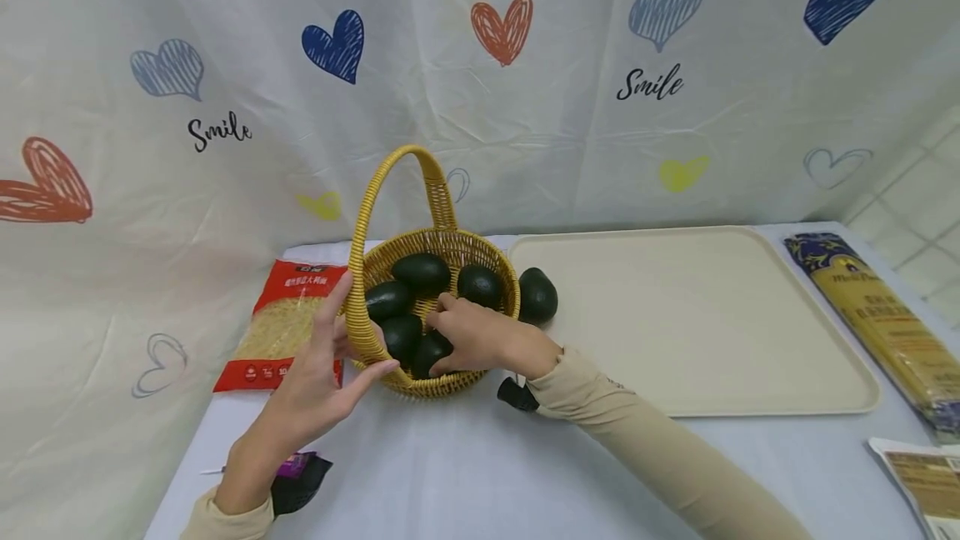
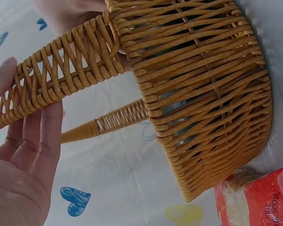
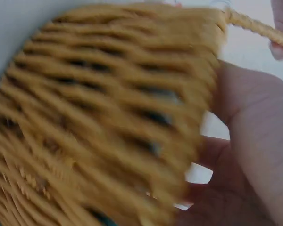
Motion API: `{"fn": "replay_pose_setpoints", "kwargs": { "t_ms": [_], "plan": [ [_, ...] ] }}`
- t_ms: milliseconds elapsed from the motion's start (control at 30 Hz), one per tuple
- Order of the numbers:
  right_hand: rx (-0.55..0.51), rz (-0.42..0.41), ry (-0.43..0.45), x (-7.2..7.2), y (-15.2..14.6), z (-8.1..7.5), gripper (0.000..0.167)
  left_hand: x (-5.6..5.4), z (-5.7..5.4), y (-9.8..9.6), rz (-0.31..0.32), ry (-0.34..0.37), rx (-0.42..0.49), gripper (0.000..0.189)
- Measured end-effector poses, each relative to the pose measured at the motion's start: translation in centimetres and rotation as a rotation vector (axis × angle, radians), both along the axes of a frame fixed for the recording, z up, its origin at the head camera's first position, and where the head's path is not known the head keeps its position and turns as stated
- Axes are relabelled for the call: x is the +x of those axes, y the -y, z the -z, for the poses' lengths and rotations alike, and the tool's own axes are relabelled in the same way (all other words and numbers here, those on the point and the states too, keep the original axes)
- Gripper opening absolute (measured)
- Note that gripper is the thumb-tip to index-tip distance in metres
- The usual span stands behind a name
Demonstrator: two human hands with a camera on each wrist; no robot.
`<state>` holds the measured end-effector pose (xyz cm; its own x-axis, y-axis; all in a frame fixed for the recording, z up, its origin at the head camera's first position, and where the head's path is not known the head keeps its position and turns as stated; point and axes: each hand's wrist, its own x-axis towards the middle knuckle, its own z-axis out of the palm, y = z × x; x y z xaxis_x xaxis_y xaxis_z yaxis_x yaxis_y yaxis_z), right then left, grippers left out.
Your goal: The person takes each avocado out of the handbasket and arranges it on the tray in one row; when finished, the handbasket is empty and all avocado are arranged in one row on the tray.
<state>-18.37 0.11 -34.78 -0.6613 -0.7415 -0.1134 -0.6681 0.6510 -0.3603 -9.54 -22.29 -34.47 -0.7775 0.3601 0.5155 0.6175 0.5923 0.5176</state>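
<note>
A yellow wicker basket (image 1: 442, 386) with a tall arched handle (image 1: 365, 223) stands on the white-covered table. Several dark green avocados (image 1: 422, 274) lie inside it. My left hand (image 1: 318, 373) holds the handle's near-left base, the thumb on one side and fingers on the other, as the left wrist view shows. My right hand (image 1: 480, 336) reaches over the rim into the basket, thumb and fingers about the nearest avocado (image 1: 430, 353). The woven side hides much of that grip in the right wrist view. One more avocado (image 1: 537, 296) lies outside, against the basket's right.
A cream tray (image 1: 697, 323) lies to the right. A red pasta bag (image 1: 281, 327) is behind my left hand. Beyond the tray lies a long yellow pasta pack (image 1: 877, 315), with a brown-and-white packet (image 1: 922, 482) nearer. A heart-print sheet (image 1: 480, 107) hangs behind.
</note>
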Motion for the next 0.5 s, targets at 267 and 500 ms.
{"fn": "replay_pose_setpoints", "kwargs": {
  "t_ms": [267,500],
  "plan": [
    [-0.215,0.122,0.131,-0.9,-0.2,0.8,0.062,-0.1,0.2,-0.1,0.026,-0.004,0.016,0.127],
    [-0.295,0.254,0.167,-1.0,-0.2,1.5,0.075,0.0,0.0,-0.2,0.012,-0.005,0.012,0.126]
  ]
}}
